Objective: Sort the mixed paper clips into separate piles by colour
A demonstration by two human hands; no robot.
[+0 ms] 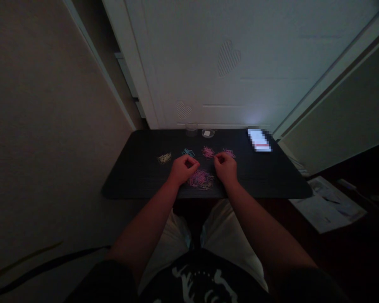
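Observation:
On the dark table (139,176) a mixed pile of thin, stick-like pieces (201,179), pink, purple and pale, lies between my hands. My left hand (182,168) is at the pile's left edge, thumb and forefinger pinched together; anything in the pinch is too small to make out. Right of the pile, my right hand (225,167) is closed in a pinch too, its contents hidden. Beyond the hands sit smaller heaps of such pieces: a yellowish heap (164,158), a blue heap (188,152), a pink heap (207,152) and a purple-pink heap (229,153), partly behind my right hand.
A clear round container (191,130) and a clear lid-like disc (207,133) with a white label stand at the table's back edge. A lit phone (259,140) lies at the back right. Behind is a white panel (265,63); papers (330,204) lie lower right.

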